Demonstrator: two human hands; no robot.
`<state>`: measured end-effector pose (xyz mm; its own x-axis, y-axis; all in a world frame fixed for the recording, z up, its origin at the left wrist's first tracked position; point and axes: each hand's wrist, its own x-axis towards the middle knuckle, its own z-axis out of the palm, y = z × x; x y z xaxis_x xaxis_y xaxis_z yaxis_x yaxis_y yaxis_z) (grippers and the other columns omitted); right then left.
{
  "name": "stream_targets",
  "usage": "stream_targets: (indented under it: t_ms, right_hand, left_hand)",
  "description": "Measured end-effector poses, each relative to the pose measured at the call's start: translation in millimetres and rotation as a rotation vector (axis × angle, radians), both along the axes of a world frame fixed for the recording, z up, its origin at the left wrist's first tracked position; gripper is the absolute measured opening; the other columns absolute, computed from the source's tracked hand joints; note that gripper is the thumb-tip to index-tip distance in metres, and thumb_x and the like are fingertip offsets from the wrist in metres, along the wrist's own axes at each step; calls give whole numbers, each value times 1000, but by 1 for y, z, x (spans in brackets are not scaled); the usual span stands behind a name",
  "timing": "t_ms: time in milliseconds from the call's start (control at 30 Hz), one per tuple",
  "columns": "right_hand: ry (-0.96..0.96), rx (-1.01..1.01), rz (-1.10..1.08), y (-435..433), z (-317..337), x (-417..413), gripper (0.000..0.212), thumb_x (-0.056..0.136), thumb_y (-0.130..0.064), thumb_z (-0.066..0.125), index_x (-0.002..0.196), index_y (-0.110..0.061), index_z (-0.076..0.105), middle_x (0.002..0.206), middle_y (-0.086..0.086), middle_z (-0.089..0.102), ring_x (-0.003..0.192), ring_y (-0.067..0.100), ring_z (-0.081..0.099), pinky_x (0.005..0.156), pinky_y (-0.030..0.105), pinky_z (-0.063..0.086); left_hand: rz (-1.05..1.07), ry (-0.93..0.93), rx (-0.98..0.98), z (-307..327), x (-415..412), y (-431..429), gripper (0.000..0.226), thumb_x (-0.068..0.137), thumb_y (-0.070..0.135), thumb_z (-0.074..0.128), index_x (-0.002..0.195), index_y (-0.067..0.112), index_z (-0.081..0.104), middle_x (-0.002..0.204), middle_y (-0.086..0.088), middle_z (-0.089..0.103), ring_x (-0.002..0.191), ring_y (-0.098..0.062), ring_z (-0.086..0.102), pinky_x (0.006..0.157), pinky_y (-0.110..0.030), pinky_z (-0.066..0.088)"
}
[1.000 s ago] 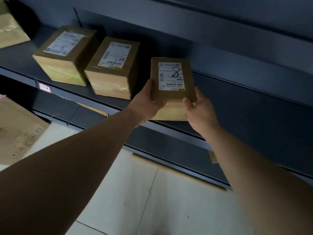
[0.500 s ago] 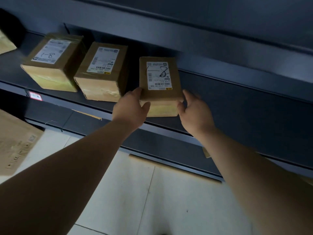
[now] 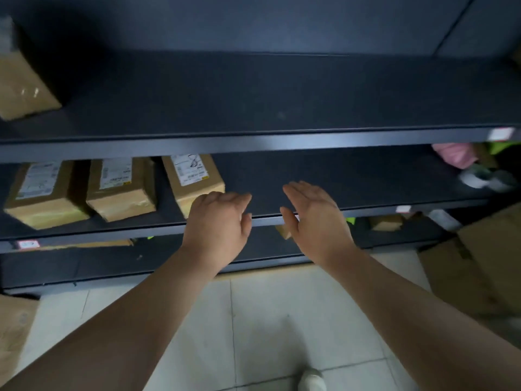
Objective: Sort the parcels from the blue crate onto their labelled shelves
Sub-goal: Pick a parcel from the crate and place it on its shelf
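Note:
A cardboard parcel (image 3: 194, 180) with a white label marked 8 lies on the dark middle shelf (image 3: 338, 179), third in a row beside two other labelled parcels (image 3: 45, 193) (image 3: 121, 190). My left hand (image 3: 218, 221) hovers just in front of it, fingers relaxed, holding nothing. To the right, my right hand (image 3: 313, 215) is also free of the parcel, its fingers straight, in front of the shelf edge. The blue crate is out of sight.
Another parcel (image 3: 22, 80) sits at the far left of the upper shelf (image 3: 282, 103). Pink and white items (image 3: 456, 156) lie at the middle shelf's right end. Big cardboard boxes (image 3: 485, 266) stand on the tiled floor at right and at left (image 3: 14, 331). Small label tags (image 3: 26, 244) mark the shelf edges.
Both hands have let go of the parcel marked 8 and drawn back from it; it now rests on the shelf. The view has swung up and to the right.

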<state>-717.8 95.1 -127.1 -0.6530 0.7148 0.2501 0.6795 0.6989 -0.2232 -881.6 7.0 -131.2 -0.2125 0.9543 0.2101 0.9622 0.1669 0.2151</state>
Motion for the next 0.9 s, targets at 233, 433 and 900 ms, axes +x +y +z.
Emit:
stream_targets:
  t_ms: [233, 433, 900]
  right_hand:
    - [37, 29, -213, -55, 88, 139, 37, 85, -20, 67, 118, -4, 62, 119, 12, 65, 114, 30, 59, 100, 44, 43]
    - [-1, 18, -409, -123, 146, 274, 41, 89, -25, 56, 125, -7, 58, 127, 10, 60, 121, 29, 54, 106, 44, 39]
    - [-46, 20, -1001, -395, 204, 578, 42, 83, -23, 70, 121, -10, 61, 122, 7, 64, 117, 27, 57, 105, 38, 32]
  left_hand:
    - [-232, -15, 99, 86, 122, -11, 34, 80, 22, 66, 112, 12, 68, 93, -5, 73, 81, -33, 65, 75, -40, 50]
    - [-429, -79, 93, 132, 251, -35, 35, 80, 23, 66, 113, 15, 67, 97, -1, 72, 88, -29, 64, 78, -39, 46]
    - [-887, -91, -7, 197, 570, -196, 38, 82, 29, 67, 118, 17, 66, 96, -1, 72, 84, -29, 64, 72, -37, 48]
